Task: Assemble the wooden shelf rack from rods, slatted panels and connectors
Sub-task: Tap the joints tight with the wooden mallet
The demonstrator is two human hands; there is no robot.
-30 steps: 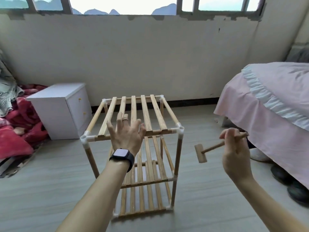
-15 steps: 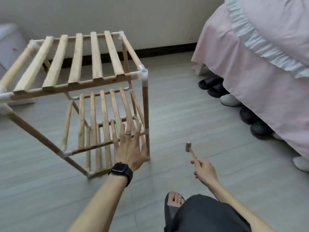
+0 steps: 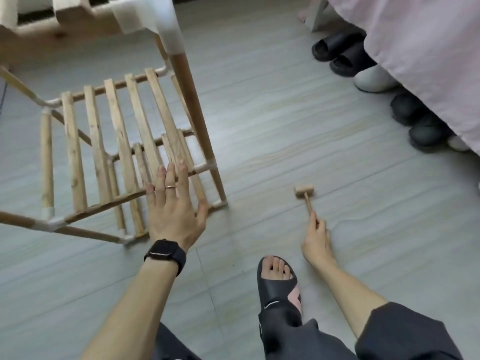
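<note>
Single head-worn view looks steeply down, close over rack [image 3: 124, 141] and floor [image 3: 285, 113].

The rack [image 3: 117, 141] stood on the floor [image 3: 272, 120] at left, the mallet [image 3: 306, 195] lay right of it, and shoes [image 3: 345, 55] sat beyond, under the bed [image 3: 428, 48].

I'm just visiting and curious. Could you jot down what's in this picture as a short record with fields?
Setting: grey plank floor
Main object: three-tier slatted wooden shelf rack with white connectors, standing
Left hand: open, spread in front of the rack's lower front rail, black smartwatch on the wrist
Right hand: holds small wooden mallet by its handle, head at the floor
Nearby: pink bedspread, dark and white slippers beneath
</note>
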